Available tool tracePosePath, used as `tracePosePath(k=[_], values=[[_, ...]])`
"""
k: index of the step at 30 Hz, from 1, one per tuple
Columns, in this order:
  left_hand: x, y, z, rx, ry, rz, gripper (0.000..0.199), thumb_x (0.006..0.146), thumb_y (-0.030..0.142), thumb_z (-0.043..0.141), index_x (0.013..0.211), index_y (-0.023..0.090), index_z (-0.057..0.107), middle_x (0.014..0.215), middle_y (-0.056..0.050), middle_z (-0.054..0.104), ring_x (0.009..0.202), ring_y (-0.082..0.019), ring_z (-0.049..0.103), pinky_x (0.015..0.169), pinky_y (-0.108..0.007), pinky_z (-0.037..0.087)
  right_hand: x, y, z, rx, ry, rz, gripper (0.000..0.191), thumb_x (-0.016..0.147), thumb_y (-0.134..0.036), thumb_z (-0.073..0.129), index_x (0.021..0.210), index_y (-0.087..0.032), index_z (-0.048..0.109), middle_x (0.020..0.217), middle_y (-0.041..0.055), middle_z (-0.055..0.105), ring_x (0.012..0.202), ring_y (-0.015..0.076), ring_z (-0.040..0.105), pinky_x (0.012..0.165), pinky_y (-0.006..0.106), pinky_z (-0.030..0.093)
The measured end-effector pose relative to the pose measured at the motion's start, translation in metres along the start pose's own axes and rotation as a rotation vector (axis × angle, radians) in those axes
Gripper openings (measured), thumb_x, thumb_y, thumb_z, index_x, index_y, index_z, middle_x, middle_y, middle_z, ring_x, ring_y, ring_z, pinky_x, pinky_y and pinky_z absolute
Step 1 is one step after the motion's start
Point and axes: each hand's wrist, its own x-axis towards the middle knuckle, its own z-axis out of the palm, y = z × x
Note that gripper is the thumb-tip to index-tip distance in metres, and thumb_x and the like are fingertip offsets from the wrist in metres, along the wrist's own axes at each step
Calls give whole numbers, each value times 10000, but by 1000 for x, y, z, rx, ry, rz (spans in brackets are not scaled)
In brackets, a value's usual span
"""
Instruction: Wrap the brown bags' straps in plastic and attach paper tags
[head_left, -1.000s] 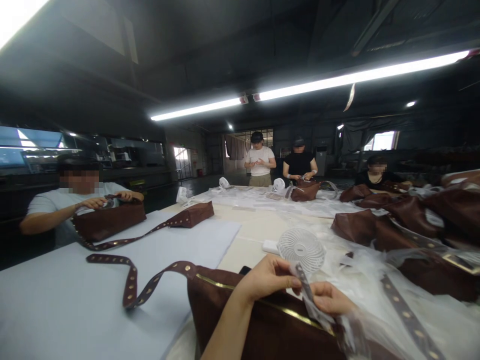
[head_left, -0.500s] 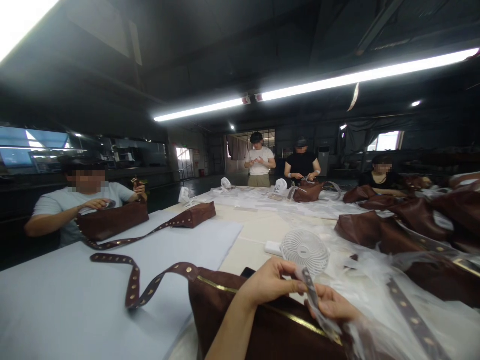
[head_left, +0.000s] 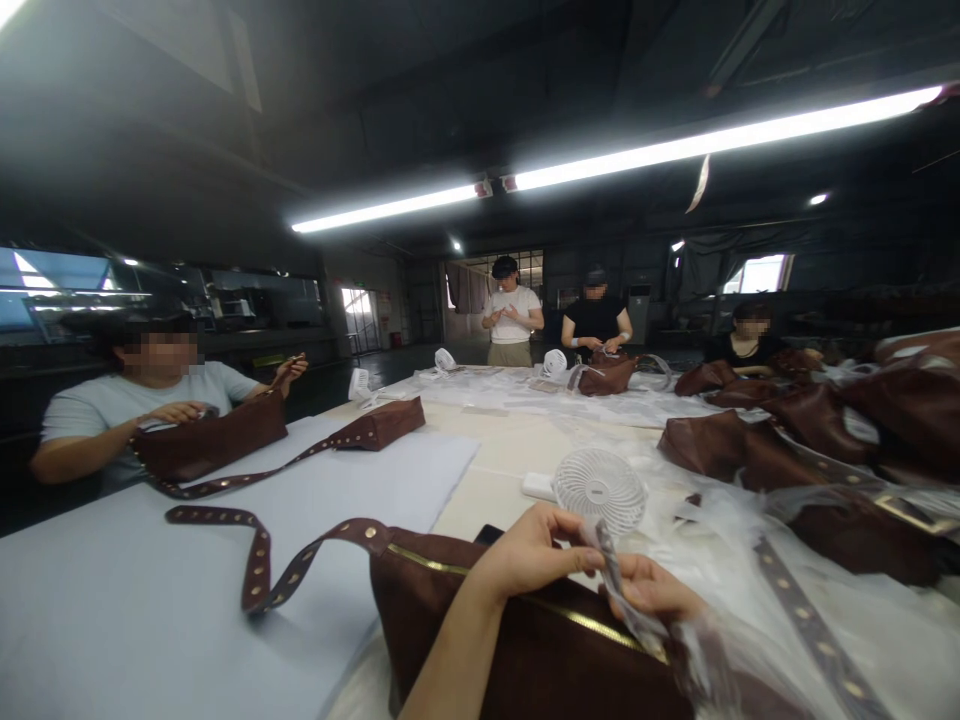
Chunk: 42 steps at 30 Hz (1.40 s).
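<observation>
- So the brown bag [head_left: 562, 670] sits at the near edge of the table [head_left: 499, 455], right in front of the person, lower part cut off by the frame.
- Looks-wise: dark chocolate brown, soft matte finish, kinda boxy with a slanted left end.
- A gold zipper [head_left: 592, 628] runs along the top; the left forearm crosses over it, so only two shiny stretches show.
- The studded strap [head_left: 256, 575] comes off the left end and zigzags across the white sheet [head_left: 150, 610], same brown, dotted with round gold-toned studs.
- Left hand [head_left: 536, 550] has the plastic-wrapped strip [head_left: 611, 570] pinched near its top, thumb against fingers.
- Right hand [head_left: 656, 587] grips that same strip lower down, just beside the left one.
- The strip itself is narrow and greyish brown under crinkly clear film, hanging down toward the zipper's right end. Can't tell if it's joined to the bag.
- White fan [head_left: 600, 490] lies just past the hands, loose plastic [head_left: 720, 560] to the right.
</observation>
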Motion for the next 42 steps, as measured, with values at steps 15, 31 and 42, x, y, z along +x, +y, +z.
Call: tracePosePath(k=[15, 31, 42], values=[[1, 0, 1, -37, 10, -3, 311, 753, 408, 812, 798, 110, 733, 729, -39, 656, 688, -120, 563, 686, -234, 420, 10, 16, -31, -208, -51, -59, 439, 807, -536, 773, 939, -119, 724, 670, 23, 611, 469, 44, 419, 452, 150, 338], [4, 2, 12, 233, 232, -25, 187, 787, 328, 733, 784, 142, 739, 739, -11, 673, 705, -124, 536, 653, -231, 386, 3, 3, -3, -163, 135, -106, 385, 749, -495, 827, 761, -132, 700, 536, -32, 499, 437, 43, 385, 440, 173, 308], [3, 19, 38, 509, 577, -143, 246, 767, 395, 703, 672, 171, 736, 684, -25, 732, 659, -165, 633, 639, -263, 434, 4, 1, 7, -225, 432, -267, 423, 633, -498, 889, 677, -139, 670, 511, -35, 507, 462, 73, 396, 458, 223, 310]])
